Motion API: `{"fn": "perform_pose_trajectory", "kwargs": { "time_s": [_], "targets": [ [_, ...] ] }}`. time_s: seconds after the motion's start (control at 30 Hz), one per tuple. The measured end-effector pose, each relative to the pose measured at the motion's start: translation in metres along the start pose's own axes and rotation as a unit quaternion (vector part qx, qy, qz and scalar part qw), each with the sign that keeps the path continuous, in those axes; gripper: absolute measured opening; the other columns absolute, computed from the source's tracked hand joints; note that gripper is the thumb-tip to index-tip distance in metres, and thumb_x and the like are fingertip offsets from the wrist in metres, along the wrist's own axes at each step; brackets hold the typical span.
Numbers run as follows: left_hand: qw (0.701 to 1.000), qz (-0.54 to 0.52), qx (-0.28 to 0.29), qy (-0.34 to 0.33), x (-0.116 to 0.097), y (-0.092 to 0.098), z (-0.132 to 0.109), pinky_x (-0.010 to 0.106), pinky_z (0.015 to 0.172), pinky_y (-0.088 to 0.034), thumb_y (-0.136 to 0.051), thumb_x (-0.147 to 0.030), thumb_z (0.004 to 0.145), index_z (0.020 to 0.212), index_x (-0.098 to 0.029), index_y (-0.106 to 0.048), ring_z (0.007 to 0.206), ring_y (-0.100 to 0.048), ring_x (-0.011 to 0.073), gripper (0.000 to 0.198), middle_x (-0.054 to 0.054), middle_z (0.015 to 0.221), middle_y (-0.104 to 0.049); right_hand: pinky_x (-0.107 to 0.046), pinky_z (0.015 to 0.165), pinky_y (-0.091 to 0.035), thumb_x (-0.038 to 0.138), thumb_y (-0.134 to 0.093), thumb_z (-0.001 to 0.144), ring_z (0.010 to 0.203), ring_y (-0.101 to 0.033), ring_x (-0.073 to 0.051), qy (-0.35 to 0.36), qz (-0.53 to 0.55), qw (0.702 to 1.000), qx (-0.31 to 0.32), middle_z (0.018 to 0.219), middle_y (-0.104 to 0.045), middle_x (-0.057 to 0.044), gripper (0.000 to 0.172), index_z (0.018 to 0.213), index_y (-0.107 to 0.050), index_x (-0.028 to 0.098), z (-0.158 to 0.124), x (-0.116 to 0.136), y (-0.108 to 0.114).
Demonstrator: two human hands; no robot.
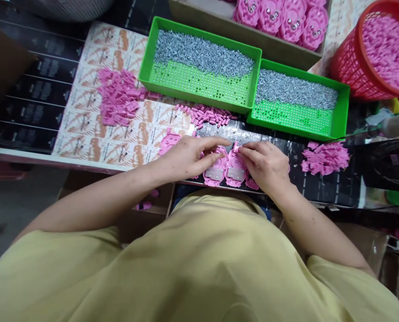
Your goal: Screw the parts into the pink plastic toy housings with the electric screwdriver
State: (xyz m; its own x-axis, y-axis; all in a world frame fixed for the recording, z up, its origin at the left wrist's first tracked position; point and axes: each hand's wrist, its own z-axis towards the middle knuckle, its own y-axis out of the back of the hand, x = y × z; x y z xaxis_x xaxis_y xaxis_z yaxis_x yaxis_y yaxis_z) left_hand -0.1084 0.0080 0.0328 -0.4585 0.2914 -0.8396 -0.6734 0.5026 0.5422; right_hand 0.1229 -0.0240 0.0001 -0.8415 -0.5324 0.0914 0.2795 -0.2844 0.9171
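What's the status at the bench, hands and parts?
Left hand fingers on left pink shell. Right hand pinching at top of right pink shell. Shells side by side at table edge. Green screw trays behind, nothing blocking.

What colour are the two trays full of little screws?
Bright green trays, best seen in the head view.

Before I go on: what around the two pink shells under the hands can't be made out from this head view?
- Upper edges of the pink shells: covered by the left hand and right hand.
- What the fingertips pinch: too small.
- Red basket: cut off by the right edge.
- Small pink pieces: too blurred to tell their shape.
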Motion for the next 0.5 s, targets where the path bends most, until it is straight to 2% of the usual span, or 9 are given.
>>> {"fn": "perform_pose_trajectory", "kwargs": {
  "time_s": [0.1, 0.2, 0.37, 0.5],
  "targets": [
    [1.000, -0.016, -0.004, -0.002, 0.004, -0.001, -0.001, 0.018, 0.052, -0.037, -0.056, -0.024, 0.088, 0.114, -0.016, -0.070, 0.050, -0.047, 0.0051, 0.031, 0.001, 0.077, -0.070, -0.034, 0.072, -0.037, 0.022, -0.065, 0.087, 0.090, -0.058, -0.019, 0.032, -0.085, 0.996, 0.017, 0.097, -0.072, 0.000, 0.012, 0.098, -0.071, 0.022, 0.003, 0.004, 0.006],
    [0.998, -0.053, -0.007, 0.015, 0.008, 0.000, -0.002, 0.018, 0.050, -0.037, -0.056, -0.023, 0.087, 0.113, -0.014, -0.070, 0.052, -0.049, 0.0066, 0.032, 0.001, 0.070, -0.066, -0.035, 0.077, -0.033, 0.025, -0.064, 0.088, 0.099, -0.054, -0.022, 0.054, -0.138, 0.988, 0.032, 0.098, -0.071, -0.002, 0.014, 0.100, -0.070, 0.020, 0.007, 0.008, 0.012],
    [0.986, -0.156, 0.002, 0.052, 0.007, 0.003, 0.002, 0.016, 0.045, -0.036, -0.057, -0.023, 0.087, 0.119, -0.010, -0.065, 0.048, -0.047, 0.0062, 0.036, -0.003, 0.059, -0.055, -0.036, 0.078, -0.032, 0.031, -0.063, 0.090, 0.099, -0.053, -0.022, 0.070, -0.137, 0.987, 0.042, 0.096, -0.071, -0.001, 0.014, 0.095, -0.071, 0.020, 0.010, 0.011, 0.013],
    [0.960, -0.251, 0.022, 0.126, 0.003, 0.004, 0.003, 0.015, 0.041, -0.034, -0.059, -0.029, 0.089, 0.121, -0.008, -0.061, 0.043, -0.046, 0.0046, 0.038, -0.002, 0.059, -0.059, -0.037, 0.079, -0.034, 0.032, -0.059, 0.091, 0.100, -0.054, -0.023, 0.058, -0.130, 0.989, 0.038, 0.098, -0.071, -0.003, 0.019, 0.099, -0.070, 0.018, 0.006, 0.008, 0.009]
  ]
}}
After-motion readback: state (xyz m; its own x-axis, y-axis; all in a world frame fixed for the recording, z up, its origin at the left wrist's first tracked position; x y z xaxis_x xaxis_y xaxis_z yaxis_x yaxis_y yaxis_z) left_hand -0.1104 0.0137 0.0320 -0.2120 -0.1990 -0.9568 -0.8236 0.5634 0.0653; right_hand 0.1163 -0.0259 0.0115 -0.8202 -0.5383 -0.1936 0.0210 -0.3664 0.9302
